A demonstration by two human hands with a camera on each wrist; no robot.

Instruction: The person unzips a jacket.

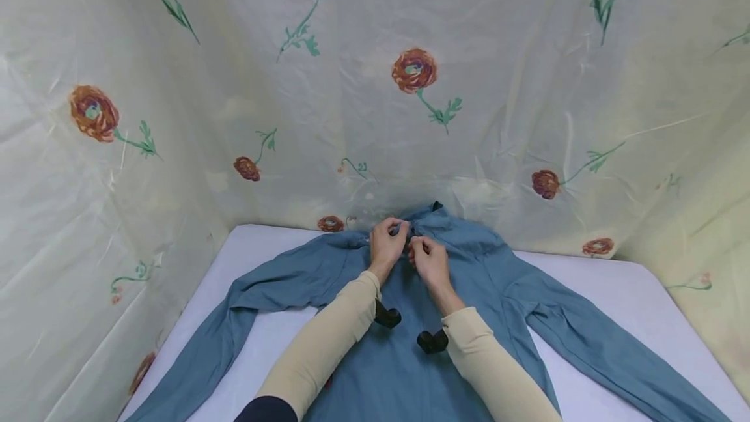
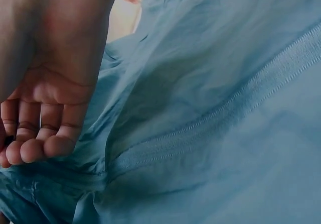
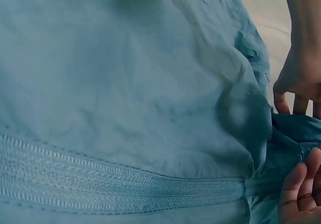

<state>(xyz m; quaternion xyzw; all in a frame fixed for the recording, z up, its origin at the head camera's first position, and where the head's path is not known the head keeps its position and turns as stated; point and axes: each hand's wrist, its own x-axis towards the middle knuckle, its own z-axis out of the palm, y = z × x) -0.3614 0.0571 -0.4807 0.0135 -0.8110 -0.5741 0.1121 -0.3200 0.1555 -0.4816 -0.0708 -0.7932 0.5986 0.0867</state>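
Observation:
A blue zip-front jacket (image 1: 404,357) lies spread on the white table with both sleeves out. At its collar, my left hand (image 1: 388,246) pinches the fabric. Just to its right, my right hand (image 1: 430,262) has curled fingers, pinching at the top of the front. In the left wrist view, a small dark bit shows at the right hand's (image 2: 52,93) fingertips; its kind is unclear. The zip (image 3: 125,189) runs toward both hands in the right wrist view, with the left hand (image 3: 303,73) above and the right hand's fingers (image 3: 293,184) below.
The white table (image 1: 281,337) has its far edge close behind the collar. A pale flowered curtain (image 1: 363,116) surrounds the back and sides. Black wrist mounts (image 1: 387,315) hang over the jacket front. The sleeves (image 1: 597,337) reach toward the table's near corners.

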